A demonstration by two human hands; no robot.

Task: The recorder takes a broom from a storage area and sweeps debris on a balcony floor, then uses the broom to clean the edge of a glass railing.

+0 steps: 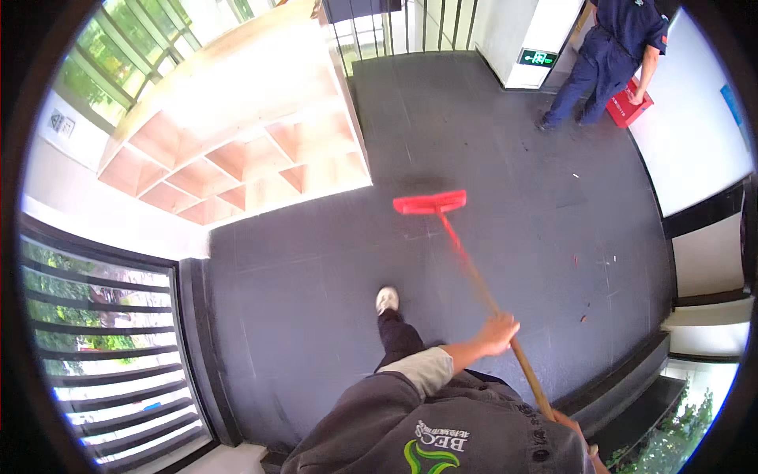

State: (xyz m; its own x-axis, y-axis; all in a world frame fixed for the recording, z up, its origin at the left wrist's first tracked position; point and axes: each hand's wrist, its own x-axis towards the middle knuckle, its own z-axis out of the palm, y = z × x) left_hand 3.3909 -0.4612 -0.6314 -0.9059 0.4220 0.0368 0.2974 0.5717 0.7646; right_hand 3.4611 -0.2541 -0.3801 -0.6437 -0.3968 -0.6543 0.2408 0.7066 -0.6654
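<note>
A long wooden-handled broom or push tool with a red head (430,202) reaches forward from my body. Its head is raised or resting over the dark grey floor (308,284); which of the two I cannot tell. My left hand (498,335) grips the wooden handle (530,376) about midway. Lower down, near the handle's end, my right hand (569,423) is closed around it, partly hidden by my dark jacket. My one visible foot, in a white shoe (388,300), is ahead on the floor. Small debris (584,319) lies to the right of the handle.
A pale wooden shelf unit with open compartments (237,172) stands at the upper left. At the upper right, a person in dark blue (616,53) holds a red box (629,106) beside a white wall (681,130). Black railings (423,26) stand at the far end; a slatted window (112,332) is left.
</note>
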